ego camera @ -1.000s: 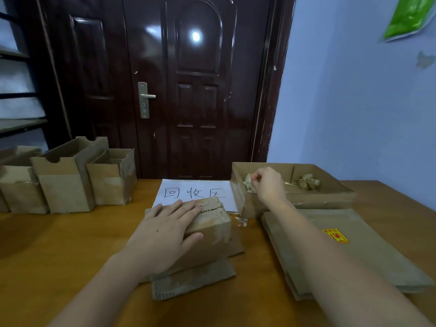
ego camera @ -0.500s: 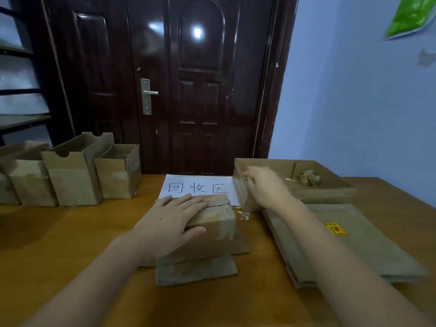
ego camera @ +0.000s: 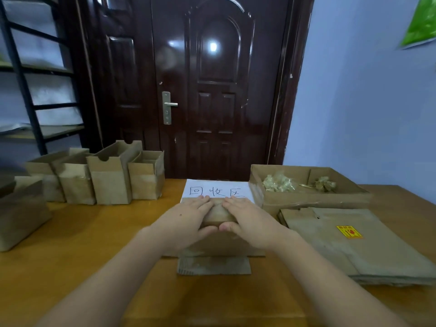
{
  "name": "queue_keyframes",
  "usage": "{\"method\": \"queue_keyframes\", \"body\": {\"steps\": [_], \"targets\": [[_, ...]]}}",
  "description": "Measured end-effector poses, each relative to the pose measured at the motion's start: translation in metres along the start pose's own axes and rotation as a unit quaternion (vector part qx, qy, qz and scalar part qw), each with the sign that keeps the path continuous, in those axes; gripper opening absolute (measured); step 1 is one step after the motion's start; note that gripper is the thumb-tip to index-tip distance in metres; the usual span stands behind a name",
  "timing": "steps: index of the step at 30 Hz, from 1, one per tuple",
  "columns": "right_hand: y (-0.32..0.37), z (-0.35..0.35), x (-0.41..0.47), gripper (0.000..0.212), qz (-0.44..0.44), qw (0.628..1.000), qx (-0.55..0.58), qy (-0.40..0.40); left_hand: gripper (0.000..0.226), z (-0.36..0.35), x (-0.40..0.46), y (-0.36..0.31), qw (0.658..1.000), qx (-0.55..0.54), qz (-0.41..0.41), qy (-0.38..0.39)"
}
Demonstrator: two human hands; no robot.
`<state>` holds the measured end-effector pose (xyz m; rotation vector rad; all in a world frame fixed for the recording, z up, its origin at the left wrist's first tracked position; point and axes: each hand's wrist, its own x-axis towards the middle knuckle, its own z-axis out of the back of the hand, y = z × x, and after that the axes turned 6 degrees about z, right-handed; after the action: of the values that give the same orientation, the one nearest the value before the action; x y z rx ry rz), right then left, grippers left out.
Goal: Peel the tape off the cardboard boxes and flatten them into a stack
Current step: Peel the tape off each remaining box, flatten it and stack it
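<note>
A small brown cardboard box (ego camera: 218, 244) lies in the middle of the wooden table, one flap spread toward me. My left hand (ego camera: 186, 220) rests on its top left, fingers straight and thumb at the near edge. My right hand (ego camera: 250, 220) lies on its top right the same way, the two thumbs nearly touching. A stack of flattened cardboard (ego camera: 349, 244) with a yellow sticker lies at the right. Behind it an open tray box (ego camera: 313, 201) holds crumpled wads of peeled tape (ego camera: 278, 184).
Several upright open boxes (ego camera: 111, 178) stand in a row at the back left, and one more box (ego camera: 21, 215) sits at the left edge. A white paper sign (ego camera: 217, 191) lies behind my hands. A dark door and a metal shelf stand beyond the table.
My right hand left the tray box and came down onto the small box beside my left hand. The left hand stayed on the box.
</note>
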<state>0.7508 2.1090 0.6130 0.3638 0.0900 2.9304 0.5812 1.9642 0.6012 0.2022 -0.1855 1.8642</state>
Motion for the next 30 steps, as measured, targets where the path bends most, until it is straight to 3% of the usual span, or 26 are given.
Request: {"method": "queue_keyframes", "body": {"steps": [3,6,10,14,17,19,22,25,30], "targets": [[0.007,0.008,-0.007,0.069,0.003,0.997,0.044,-0.065,0.072,0.013,-0.003,0.0,0.999,-0.014,-0.025,-0.045],[0.016,0.011,-0.016,0.062,0.018,0.987,-0.02,-0.16,0.061,0.023,-0.013,-0.009,0.986,0.016,-0.056,-0.155],[0.022,-0.003,-0.038,0.034,0.083,0.949,-0.071,-0.295,0.046,0.013,-0.044,-0.017,0.961,-0.006,-0.104,-0.255],[0.032,-0.032,-0.056,0.039,0.082,0.952,-0.093,-0.281,0.053,-0.017,-0.07,-0.023,0.956,-0.019,-0.123,-0.265],[0.036,-0.047,-0.064,0.039,0.074,0.952,-0.083,-0.284,0.034,-0.029,-0.079,-0.027,0.953,-0.021,-0.124,-0.277],[0.036,-0.049,-0.065,0.04,0.075,0.952,-0.082,-0.286,0.042,-0.021,-0.076,-0.025,0.967,-0.053,-0.07,-0.238],[0.035,-0.044,-0.061,0.044,0.077,0.949,-0.076,-0.297,0.061,-0.009,-0.054,-0.014,0.991,-0.087,0.008,-0.103],[0.032,-0.042,-0.06,0.049,0.074,0.953,-0.068,-0.287,0.076,-0.008,-0.025,0.002,0.999,-0.022,0.01,-0.029],[0.027,-0.033,-0.063,0.048,0.091,0.966,-0.051,-0.235,0.128,-0.001,0.008,0.032,0.997,-0.039,0.04,0.061]]}}
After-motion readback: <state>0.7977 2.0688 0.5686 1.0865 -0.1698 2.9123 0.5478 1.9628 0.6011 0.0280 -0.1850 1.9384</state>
